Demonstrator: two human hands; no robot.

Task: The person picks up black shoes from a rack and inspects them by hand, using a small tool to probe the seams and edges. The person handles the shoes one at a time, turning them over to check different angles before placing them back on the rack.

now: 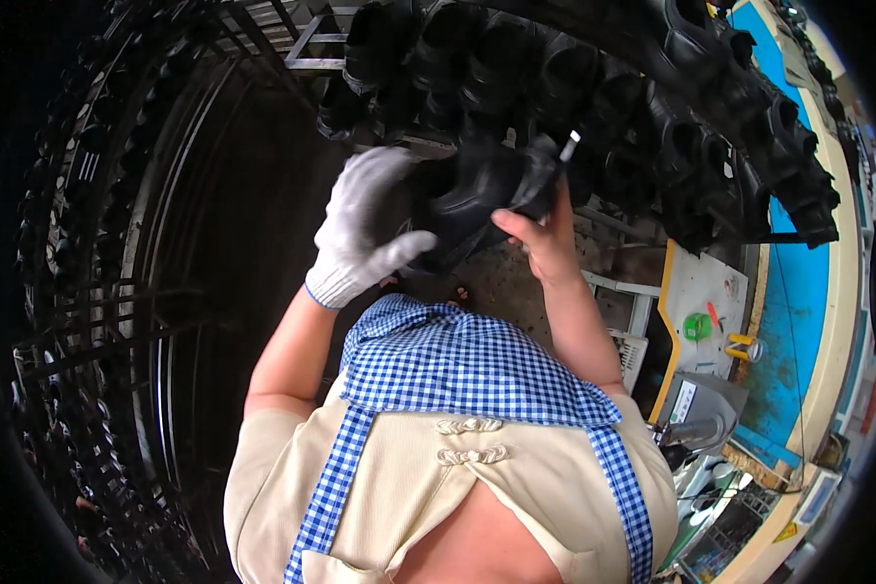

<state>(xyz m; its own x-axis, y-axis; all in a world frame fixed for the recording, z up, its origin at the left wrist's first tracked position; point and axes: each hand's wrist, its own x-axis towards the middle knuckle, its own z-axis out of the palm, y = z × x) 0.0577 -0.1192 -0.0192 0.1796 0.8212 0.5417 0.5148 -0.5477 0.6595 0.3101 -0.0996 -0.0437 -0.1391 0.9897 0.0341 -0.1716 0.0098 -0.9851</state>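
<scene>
A black shoe (462, 209) is up in front of my chest, partly smeared by motion. My right hand (552, 238) is bare and closed on its right end, thumb on the near side. A small white tag (570, 146) sticks up just above that hand. My left hand (355, 219), in a white knitted glove, is at the shoe's left end, its thumb spread from its stretched fingers. Its palm faces the shoe. The glove is blurred, and I cannot tell how firmly it touches the dark leather.
Rows of black shoes (487, 63) fill a rack ahead and to the right. More racks (97, 302) line my left. At right are a pale worktable (696, 277) with a green tape roll (697, 326) and yellow can (745, 347), then a blue conveyor surface (798, 292).
</scene>
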